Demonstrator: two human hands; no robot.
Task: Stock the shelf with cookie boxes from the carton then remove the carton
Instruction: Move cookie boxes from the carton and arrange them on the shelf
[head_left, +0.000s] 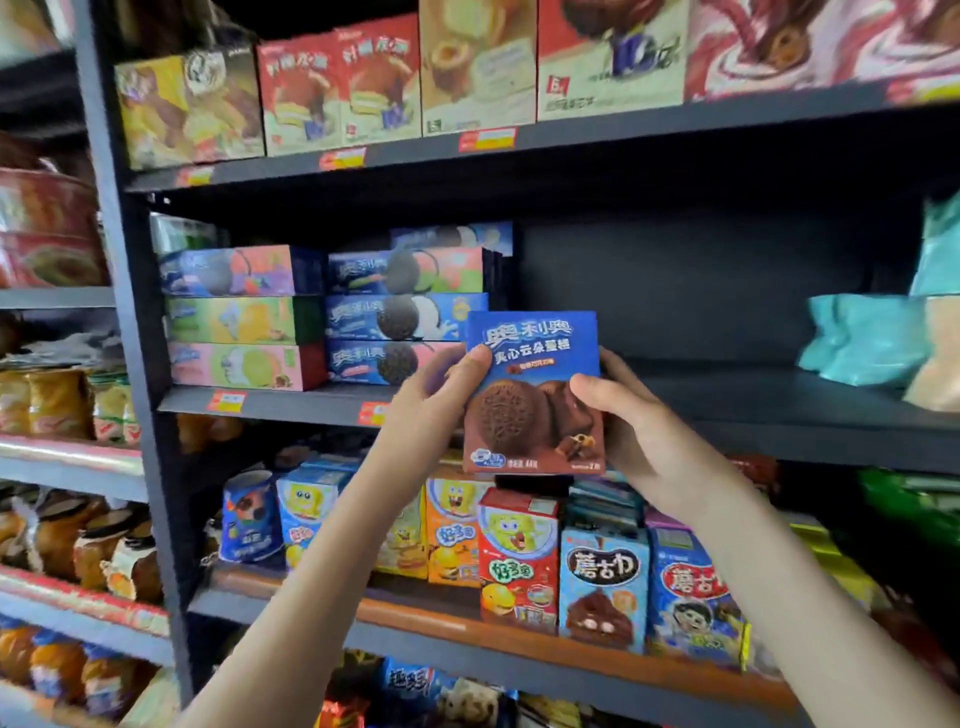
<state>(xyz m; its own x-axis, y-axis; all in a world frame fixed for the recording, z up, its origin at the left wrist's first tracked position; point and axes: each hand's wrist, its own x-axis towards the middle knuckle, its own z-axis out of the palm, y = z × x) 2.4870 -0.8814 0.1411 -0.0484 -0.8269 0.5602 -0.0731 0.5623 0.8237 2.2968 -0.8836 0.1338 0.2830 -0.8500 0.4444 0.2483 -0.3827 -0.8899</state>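
Stocking barely begun

The left hand (441, 400) and right hand (639, 426) each grip one side of a blue Oreo cake box (535, 395), held upright before the middle shelf (753, 410). Its bare stretch awaits boxes; the carton is out of view.

Shop: snack shelves (779, 410) w/ price tags (487, 139).

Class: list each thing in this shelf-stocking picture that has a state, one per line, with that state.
Cookie box, upright, held in front of the middle shelf.
Left hand, grips the box's left edge.
Right hand, grips the box's right edge.
Stacked cookie boxes, lying flat on the shelf's left end.
Teal bags, resting on the shelf's right end.
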